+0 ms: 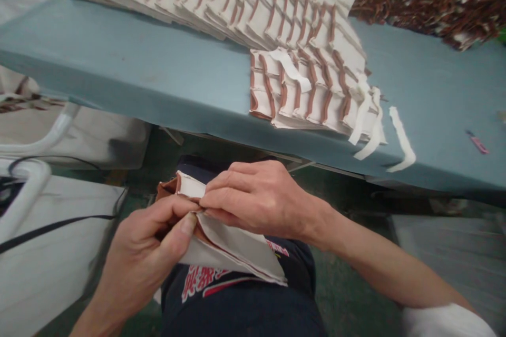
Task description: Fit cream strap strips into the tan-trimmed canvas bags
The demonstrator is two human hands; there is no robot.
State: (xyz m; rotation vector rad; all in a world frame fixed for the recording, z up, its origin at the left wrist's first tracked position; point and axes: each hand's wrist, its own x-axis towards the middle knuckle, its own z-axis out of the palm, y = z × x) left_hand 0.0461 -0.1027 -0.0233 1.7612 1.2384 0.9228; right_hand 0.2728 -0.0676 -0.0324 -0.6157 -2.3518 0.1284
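Note:
A folded fabric piece [237, 242], off-white on one face with brown edges, is held over my lap. My left hand [154, 242] pinches its brown seam between thumb and forefinger. Right beside that pinch, the fingertips of my right hand [253, 197] close on the same seam. Whatever lies directly beneath my fingertips is hidden. From the grip, the loose end of the piece hangs down toward the right, and a brown-lined fold [168, 188] sticks out at the upper left.
On the blue table [190, 71] lie overlapping rows of similar pieces [221, 0] and a smaller batch [304, 87]. White strips [401, 139], a small pink tool [478, 143] and a brown heap [427, 0] lie to the right. White bins [59, 242] stand at left.

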